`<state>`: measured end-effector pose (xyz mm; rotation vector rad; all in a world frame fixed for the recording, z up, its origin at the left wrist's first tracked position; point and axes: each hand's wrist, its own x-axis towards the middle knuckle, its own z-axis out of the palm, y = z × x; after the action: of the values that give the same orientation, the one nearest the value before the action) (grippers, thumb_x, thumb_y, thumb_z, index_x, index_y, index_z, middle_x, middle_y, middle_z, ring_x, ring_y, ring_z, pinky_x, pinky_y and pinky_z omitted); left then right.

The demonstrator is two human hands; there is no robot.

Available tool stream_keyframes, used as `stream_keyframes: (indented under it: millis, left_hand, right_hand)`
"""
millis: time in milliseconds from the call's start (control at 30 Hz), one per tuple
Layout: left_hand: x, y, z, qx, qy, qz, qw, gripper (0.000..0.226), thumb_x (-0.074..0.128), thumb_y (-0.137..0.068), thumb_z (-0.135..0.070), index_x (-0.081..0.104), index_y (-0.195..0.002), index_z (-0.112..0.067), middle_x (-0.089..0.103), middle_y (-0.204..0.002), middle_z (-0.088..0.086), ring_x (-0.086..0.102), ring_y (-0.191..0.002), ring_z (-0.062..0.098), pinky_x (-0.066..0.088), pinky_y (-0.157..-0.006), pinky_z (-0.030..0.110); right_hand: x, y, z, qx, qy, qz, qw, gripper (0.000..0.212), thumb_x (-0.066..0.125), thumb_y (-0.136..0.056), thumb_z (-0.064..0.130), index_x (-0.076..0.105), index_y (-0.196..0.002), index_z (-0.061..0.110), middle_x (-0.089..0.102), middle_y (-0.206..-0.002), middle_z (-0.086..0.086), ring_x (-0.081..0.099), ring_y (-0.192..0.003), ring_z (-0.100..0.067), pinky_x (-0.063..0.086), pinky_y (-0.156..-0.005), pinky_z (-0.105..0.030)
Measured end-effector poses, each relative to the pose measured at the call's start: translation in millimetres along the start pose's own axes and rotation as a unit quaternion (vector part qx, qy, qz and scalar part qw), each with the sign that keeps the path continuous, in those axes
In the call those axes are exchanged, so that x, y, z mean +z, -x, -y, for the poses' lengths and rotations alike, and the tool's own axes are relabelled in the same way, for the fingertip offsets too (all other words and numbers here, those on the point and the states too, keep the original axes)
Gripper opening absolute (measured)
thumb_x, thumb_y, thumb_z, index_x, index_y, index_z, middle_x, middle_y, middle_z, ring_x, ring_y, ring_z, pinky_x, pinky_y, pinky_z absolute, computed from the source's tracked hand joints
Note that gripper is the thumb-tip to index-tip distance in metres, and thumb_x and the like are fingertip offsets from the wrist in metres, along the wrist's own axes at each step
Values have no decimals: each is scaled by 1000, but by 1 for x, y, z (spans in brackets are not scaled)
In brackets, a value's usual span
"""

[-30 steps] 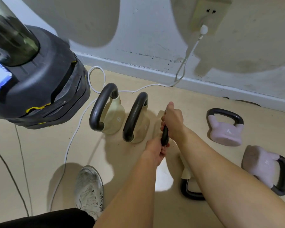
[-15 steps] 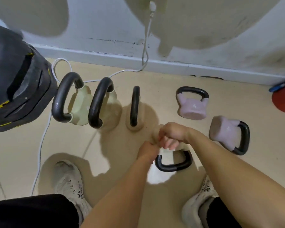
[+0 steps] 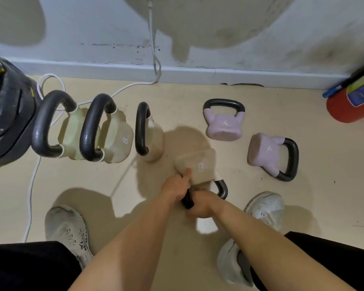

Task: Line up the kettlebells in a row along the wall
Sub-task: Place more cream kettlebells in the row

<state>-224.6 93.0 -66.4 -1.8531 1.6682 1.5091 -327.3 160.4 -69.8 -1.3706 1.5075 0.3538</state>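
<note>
Three kettlebells with black handles stand in a row near the wall: two pale green ones (image 3: 70, 133) (image 3: 116, 137) and a beige one (image 3: 153, 139). A second beige kettlebell (image 3: 200, 164), marked 6, lies on its side on the floor in front of me. My left hand (image 3: 177, 185) and my right hand (image 3: 200, 204) both grip its black handle. To the right a pink kettlebell (image 3: 224, 127) stands upright, and another pink one (image 3: 265, 154) lies on its side.
A large dark weight stack (image 3: 6, 122) fills the left edge. A white cable (image 3: 33, 175) runs down the wall and along the floor behind the green kettlebells. A red cylinder (image 3: 349, 106) lies at the right. My shoes (image 3: 67, 229) (image 3: 265, 206) stand on the floor.
Both hands let go of the third kettlebell, left standing in the row, and moved back to the beige kettlebell on its side, closing on its handle. My view shifted right.
</note>
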Motion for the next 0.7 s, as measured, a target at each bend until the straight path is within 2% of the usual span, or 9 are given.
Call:
stream_keyframes:
  millis: [100, 167, 267, 333, 433, 500, 567, 633, 700]
  left_hand:
    - [-1, 0, -6, -1, 17, 0, 1000, 88, 20, -92, -74, 64, -125, -4, 65, -126, 17, 59, -114, 34, 44, -100, 40]
    - [-8, 0, -16, -11, 104, -12, 994, 83, 23, -90, -75, 68, -116, -10, 69, -112, 12, 64, -100, 33, 48, -84, 36]
    - [-25, -1, -29, -103, 394, -2, 913, 59, 30, -99, -59, 58, -74, -13, 58, -62, 6, 48, -49, 20, 33, -50, 25]
    - [-28, 0, -35, -121, 461, 19, 879, 46, 36, -101, -42, 59, -76, -12, 59, -53, 3, 46, -46, 16, 32, -47, 21]
    - [-16, 9, -46, -139, 489, 111, 854, 35, 49, -97, -43, 51, -96, -8, 62, -70, 12, 57, -56, 24, 51, -45, 23]
    - [-6, 9, -49, -147, 521, 182, 821, 51, 53, -92, -59, 45, -104, -10, 66, -91, 19, 66, -70, 31, 61, -59, 36]
    - [-1, 2, -51, -134, 575, 193, 784, 66, 51, -91, -64, 50, -123, -7, 68, -111, 23, 71, -80, 36, 61, -72, 43]
    - [-1, -1, -58, -115, 647, 155, 738, 54, 49, -98, -52, 56, -125, -5, 68, -104, 16, 69, -78, 27, 61, -69, 35]
    - [-5, 0, -67, -110, 652, 117, 741, 27, 41, -103, -30, 60, -105, -11, 60, -84, 6, 56, -62, 15, 49, -47, 19]
  right_hand:
    - [-10, 5, -3, -7, -1, 14, 1000, 25, 75, -82, 34, 52, -78, 24, 59, -77, 3, 62, -78, -24, 56, -75, -40]
    - [-30, 14, 0, -15, 4, -8, 1000, 32, 75, -80, 31, 45, -70, 27, 55, -72, 4, 58, -71, -21, 50, -65, -37]
    - [-78, 31, 20, -15, -12, -114, 993, 32, 72, -75, 35, 46, -65, 19, 57, -67, 1, 56, -63, -20, 46, -60, -35]
    - [-110, 35, 36, -10, -77, -194, 978, 37, 69, -80, 39, 47, -61, 17, 57, -62, 1, 53, -58, -17, 45, -59, -33]
    - [-147, 29, 52, -1, -212, -238, 948, 38, 64, -91, 36, 50, -65, 12, 50, -57, 3, 47, -53, -14, 40, -54, -27]
    - [-161, 22, 59, 17, -356, -239, 903, 37, 57, -100, 37, 50, -74, 12, 47, -60, 6, 41, -53, -9, 36, -45, -20]
    - [-169, 15, 67, 36, -484, -228, 844, 38, 53, -105, 38, 44, -78, 13, 48, -66, 6, 42, -57, -9, 35, -48, -20]
    - [-172, 3, 74, 53, -528, -238, 813, 38, 54, -104, 40, 43, -78, 15, 50, -67, 3, 42, -56, -13, 33, -53, -26]
    - [-177, -9, 75, 71, -534, -248, 805, 41, 56, -100, 43, 46, -72, 14, 50, -66, -4, 40, -50, -18, 31, -54, -28]
